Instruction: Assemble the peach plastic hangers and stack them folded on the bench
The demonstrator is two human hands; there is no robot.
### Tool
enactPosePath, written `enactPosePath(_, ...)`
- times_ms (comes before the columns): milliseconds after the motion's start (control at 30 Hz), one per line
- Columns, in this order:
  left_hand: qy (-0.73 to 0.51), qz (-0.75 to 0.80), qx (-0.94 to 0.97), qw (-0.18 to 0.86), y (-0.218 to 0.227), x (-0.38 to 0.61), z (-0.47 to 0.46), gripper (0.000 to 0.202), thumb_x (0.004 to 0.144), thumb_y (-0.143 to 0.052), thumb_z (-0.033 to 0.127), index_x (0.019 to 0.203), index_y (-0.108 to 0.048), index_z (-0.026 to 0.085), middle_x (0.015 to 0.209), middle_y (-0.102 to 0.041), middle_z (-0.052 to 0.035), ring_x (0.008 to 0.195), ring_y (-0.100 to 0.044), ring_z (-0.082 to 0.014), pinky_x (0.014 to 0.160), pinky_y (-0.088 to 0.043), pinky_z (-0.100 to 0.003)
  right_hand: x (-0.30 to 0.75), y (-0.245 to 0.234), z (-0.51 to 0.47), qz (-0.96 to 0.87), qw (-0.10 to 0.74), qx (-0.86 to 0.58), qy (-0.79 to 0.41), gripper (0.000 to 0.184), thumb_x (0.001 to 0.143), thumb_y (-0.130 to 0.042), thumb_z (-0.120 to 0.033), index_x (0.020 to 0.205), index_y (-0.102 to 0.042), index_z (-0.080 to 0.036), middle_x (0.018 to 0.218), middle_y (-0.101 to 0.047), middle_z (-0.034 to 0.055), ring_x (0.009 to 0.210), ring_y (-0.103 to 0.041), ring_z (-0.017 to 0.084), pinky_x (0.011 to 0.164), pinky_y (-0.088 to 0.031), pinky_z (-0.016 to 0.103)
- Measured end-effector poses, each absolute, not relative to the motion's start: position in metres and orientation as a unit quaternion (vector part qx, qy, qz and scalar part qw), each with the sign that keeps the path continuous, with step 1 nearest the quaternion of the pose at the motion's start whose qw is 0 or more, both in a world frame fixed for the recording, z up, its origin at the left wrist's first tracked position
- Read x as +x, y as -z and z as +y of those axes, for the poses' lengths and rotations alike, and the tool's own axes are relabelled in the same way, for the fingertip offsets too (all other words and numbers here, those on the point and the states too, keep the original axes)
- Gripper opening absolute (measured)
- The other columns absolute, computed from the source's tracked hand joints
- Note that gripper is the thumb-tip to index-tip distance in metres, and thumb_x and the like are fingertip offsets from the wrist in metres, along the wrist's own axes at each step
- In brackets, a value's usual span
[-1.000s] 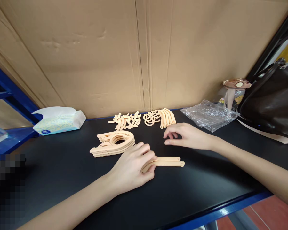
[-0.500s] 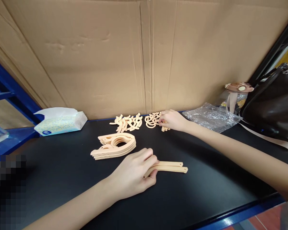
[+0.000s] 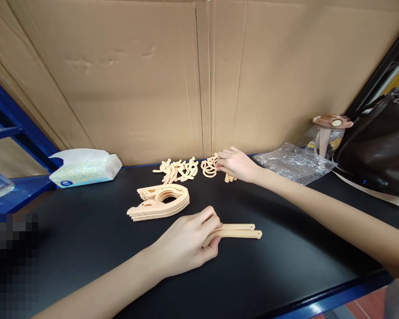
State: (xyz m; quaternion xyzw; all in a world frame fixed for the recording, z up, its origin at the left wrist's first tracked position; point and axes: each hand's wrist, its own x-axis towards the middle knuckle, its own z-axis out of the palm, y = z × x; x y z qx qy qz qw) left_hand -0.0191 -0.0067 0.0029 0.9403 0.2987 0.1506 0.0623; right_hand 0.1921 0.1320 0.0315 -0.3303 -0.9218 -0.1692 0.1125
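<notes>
The left hand [image 3: 188,241] pinches two bent beige plastic strips [image 3: 241,233], near centre; far centre, the right hand [image 3: 236,165] bunches over thin beige bars [image 3: 226,178], grip unclear; apparent picking, needing a light pinch.

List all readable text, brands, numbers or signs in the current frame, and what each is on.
No text is readable.
Tissue pack: blue oval logo, too small to read.
Drink bottle: yellowish print, too blurred to tell if it has lettering.
Beige strips in the left hand: no lettering visible.
</notes>
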Motion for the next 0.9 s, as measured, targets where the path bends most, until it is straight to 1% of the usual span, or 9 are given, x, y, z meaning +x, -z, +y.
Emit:
enactPosePath(100,-0.144,0.301,0.94,0.07,-0.004,-0.019,-0.007,0.008,0.087,-0.044,0.016,0.088,-0.052,0.018,0.089,-0.049,-0.0003,0.061,-0.047,-0.0106,0.053,-0.037,-0.023,0.192,-0.032,0.109,-0.929,0.122,-0.303,0.174,0.025,0.096,-0.045,-0.022,0.09,-0.068,-0.013,0.089,-0.062,0.0086,0.085,-0.052,0.019,0.074,-0.028,0.031)
enactPosePath(233,-0.137,0.301,0.942,0.066,-0.004,-0.02,-0.007,0.009,0.088,-0.044,0.016,0.09,-0.052,0.018,0.094,-0.049,-0.0008,0.059,-0.044,-0.0093,0.051,-0.034,-0.023,0.196,-0.024,0.073,-0.944,0.15,-0.231,0.185,0.026,0.096,-0.045,-0.021,0.085,-0.068,-0.013,0.081,-0.061,0.0053,0.078,-0.05,0.017,0.073,-0.029,0.031)
enactPosePath(400,-0.138,0.301,0.942,0.065,-0.003,-0.02,-0.007,0.009,0.088,-0.045,0.016,0.09,-0.053,0.017,0.091,-0.049,-0.001,0.06,-0.045,-0.0099,0.052,-0.035,-0.023,0.199,-0.013,0.052,-0.954,0.154,-0.184,0.179,0.029,0.096,-0.045,-0.021,0.082,-0.069,-0.015,0.077,-0.06,0.0032,0.073,-0.045,0.016,0.07,-0.029,0.03)
enactPosePath(533,-0.142,0.3,0.941,0.066,-0.002,-0.02,-0.008,0.009,0.088,-0.045,0.015,0.09,-0.053,0.017,0.091,-0.051,-0.0013,0.059,-0.046,-0.0099,0.052,-0.035,-0.023,0.197,-0.01,0.05,-0.961,0.166,-0.173,0.138,0.026,0.095,-0.048,-0.023,0.085,-0.07,-0.015,0.077,-0.059,0.0027,0.071,-0.043,0.015,0.069,-0.031,0.028)
enactPosePath(667,-0.15,0.303,0.939,0.059,-0.001,-0.021,-0.007,0.009,0.088,-0.046,0.017,0.092,-0.054,0.018,0.093,-0.053,-0.0009,0.058,-0.047,-0.0099,0.052,-0.036,-0.024,0.196,-0.009,0.048,-0.967,0.16,-0.177,0.089,0.025,0.095,-0.048,-0.026,0.088,-0.07,-0.018,0.078,-0.058,0.002,0.072,-0.044,0.014,0.069,-0.032,0.027)
enactPosePath(900,-0.145,0.306,0.939,0.062,-0.002,-0.02,-0.007,0.011,0.088,-0.045,0.017,0.095,-0.054,0.019,0.096,-0.054,-0.0007,0.06,-0.049,-0.0103,0.053,-0.038,-0.024,0.196,-0.008,0.048,-0.967,0.159,-0.192,0.046,0.025,0.096,-0.046,-0.024,0.089,-0.07,-0.019,0.079,-0.057,0.0019,0.072,-0.046,0.013,0.067,-0.034,0.026)
